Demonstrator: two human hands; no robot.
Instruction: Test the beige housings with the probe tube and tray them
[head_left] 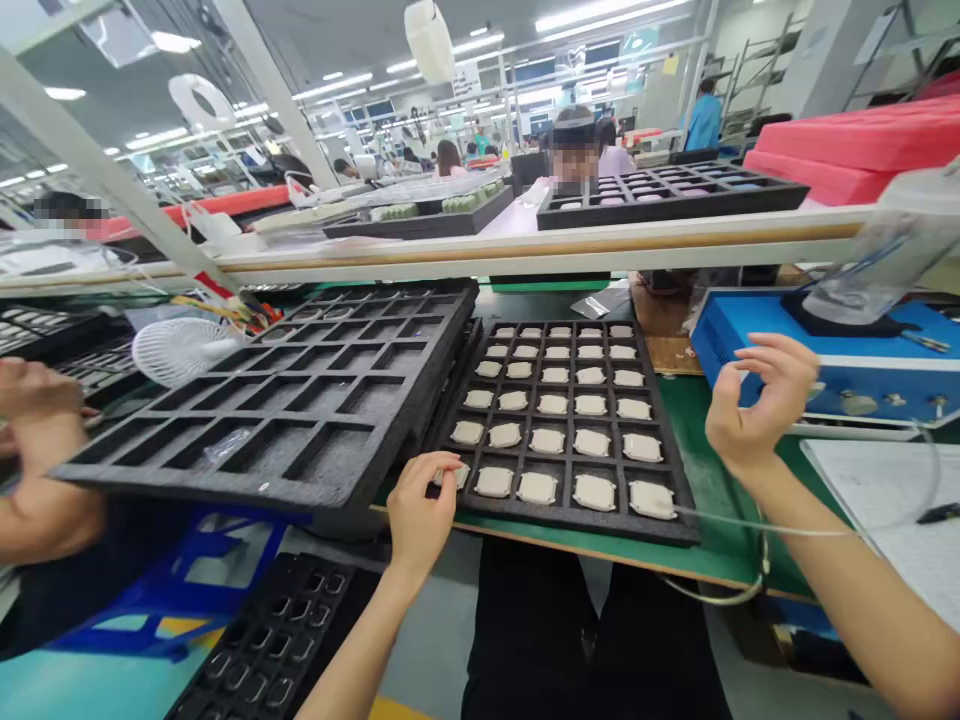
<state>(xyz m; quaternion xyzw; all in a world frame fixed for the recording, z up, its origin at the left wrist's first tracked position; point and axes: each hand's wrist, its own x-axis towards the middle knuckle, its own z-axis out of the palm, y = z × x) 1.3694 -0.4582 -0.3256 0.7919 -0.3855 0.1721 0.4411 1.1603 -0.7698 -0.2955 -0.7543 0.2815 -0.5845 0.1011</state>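
Observation:
A black foam tray (564, 462) stands before me, its pockets filled with cream, squarish, flat pieces (595, 491). My left hand (421, 512) is at the tray's near left corner, thumb and fingers closed on the edge of a cream piece (448, 476) in the corner pocket. Raised to the right of the tray is my right hand (766, 402), fingers curled and thumb close to the forefinger. Something small and pale shows at those fingertips, too small to name. A thin clear tube (810, 528) passes across my right forearm to the tray's near right corner.
To the left lies a larger black tray (330, 465), raised on others. A blue box (840, 385) with a clear container (874, 265) stands right, near papers (877, 490). A shelf (525, 250) crosses ahead. Another person's arm (45, 450) is at far left, by a white fan (184, 352).

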